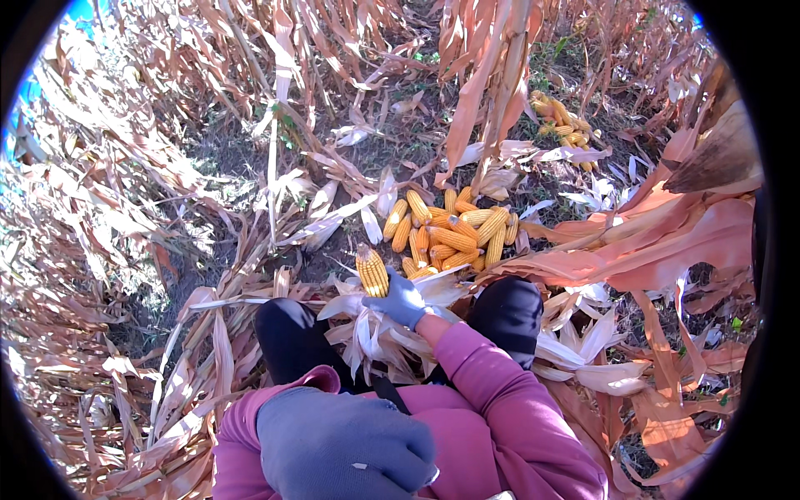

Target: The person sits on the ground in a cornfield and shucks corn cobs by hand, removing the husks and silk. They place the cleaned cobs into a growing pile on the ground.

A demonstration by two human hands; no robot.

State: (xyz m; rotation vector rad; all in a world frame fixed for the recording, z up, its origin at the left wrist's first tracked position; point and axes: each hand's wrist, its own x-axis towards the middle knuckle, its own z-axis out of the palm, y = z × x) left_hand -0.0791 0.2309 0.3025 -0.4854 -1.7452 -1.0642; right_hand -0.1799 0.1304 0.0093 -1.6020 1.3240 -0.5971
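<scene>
My right hand (402, 302), in a blue-grey glove, is closed around the lower end of a yellow corn cob (372, 271). The bare kernels of the cob point up and away from me, and pale husks (367, 337) lie beneath it between my knees. Close to the camera, at my chest, my left hand (337, 442) wears a grey-blue glove. Its fingers are curled, and what they hold, if anything, is hidden. Just beyond my right hand is a heap of husked corn cobs (454, 233) on the ground.
A second, smaller heap of cobs (567, 129) lies at the far right. Dry corn stalks (504, 92) stand ahead, and broad dry leaves (642, 246) stretch across the right side. Loose husks (612, 375) are scattered beside my right knee (508, 317).
</scene>
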